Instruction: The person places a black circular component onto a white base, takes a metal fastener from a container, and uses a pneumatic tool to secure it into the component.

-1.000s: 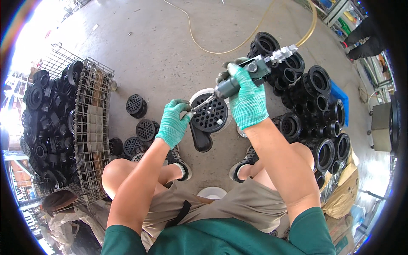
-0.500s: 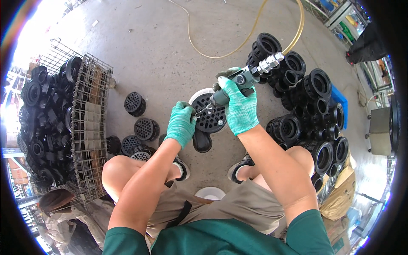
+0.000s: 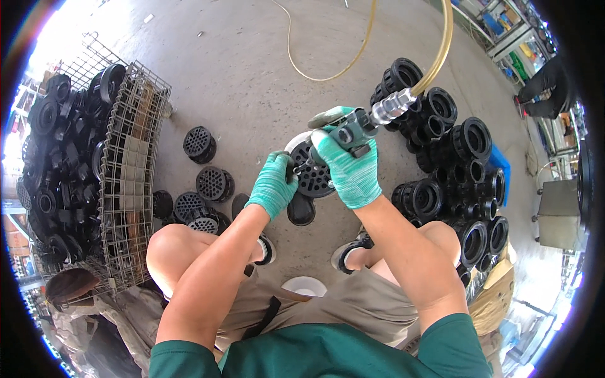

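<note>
Between my feet is a round black drain grate (image 3: 315,182) with many holes, resting over a white round rim (image 3: 295,141). A black elbow-shaped piece (image 3: 301,211) sticks out below it. My right hand (image 3: 350,170), in a green glove, grips an air screwdriver (image 3: 348,134) whose bit points down at the grate's left side. Gloved too, my left hand (image 3: 275,184) is closed at the grate's left edge, close to the bit's tip. What its fingers pinch is hidden. A silver screw (image 3: 331,184) shows on the grate's right side.
Several black grates (image 3: 214,183) lie on the floor to the left, beside a wire cage (image 3: 129,183) full of black parts. Black ringed fittings (image 3: 472,140) are stacked at right. An air hose (image 3: 436,60) runs upward from the tool. A person's dark-clothed legs (image 3: 551,88) show far right.
The screwdriver's body has come up closer to me and tilted a little, covering more of the grate. My left hand stays by the grate's left edge. The whole view has shifted slightly.
</note>
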{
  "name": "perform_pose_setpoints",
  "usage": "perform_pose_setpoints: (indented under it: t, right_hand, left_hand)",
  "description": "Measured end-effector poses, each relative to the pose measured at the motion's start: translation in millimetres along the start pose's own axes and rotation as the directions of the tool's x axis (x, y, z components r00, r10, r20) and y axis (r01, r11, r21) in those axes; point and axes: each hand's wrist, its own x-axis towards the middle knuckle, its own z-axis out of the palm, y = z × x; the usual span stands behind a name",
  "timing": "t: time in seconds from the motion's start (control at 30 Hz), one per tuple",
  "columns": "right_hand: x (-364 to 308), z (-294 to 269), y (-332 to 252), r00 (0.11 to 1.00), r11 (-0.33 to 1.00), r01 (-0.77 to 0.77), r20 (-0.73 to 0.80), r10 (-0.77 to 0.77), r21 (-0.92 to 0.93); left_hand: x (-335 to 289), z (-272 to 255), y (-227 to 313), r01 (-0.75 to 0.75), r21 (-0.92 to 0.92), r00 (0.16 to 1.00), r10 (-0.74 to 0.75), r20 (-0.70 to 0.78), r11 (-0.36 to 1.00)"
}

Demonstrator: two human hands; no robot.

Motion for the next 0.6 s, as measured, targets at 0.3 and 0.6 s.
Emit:
perform_pose_setpoints:
  t: [0.3, 0.6]
  right_hand:
    - [-3.5, 27.3, 15.8, 0.971, 0.991, 0.024, 0.238, 0.008, -0.131]
    - [-1.8, 26.7, 12.7, 0.973, 0.957, 0.018, 0.224, 0.049, -0.29]
  left_hand:
    - [1.8, 9.2, -28.8, 0.063, -0.416, 0.994, -0.021, 0.106, 0.907]
    - [-6.0, 8.3, -11.7, -0.131, 0.057, 0.989, 0.126, 0.08, 0.99]
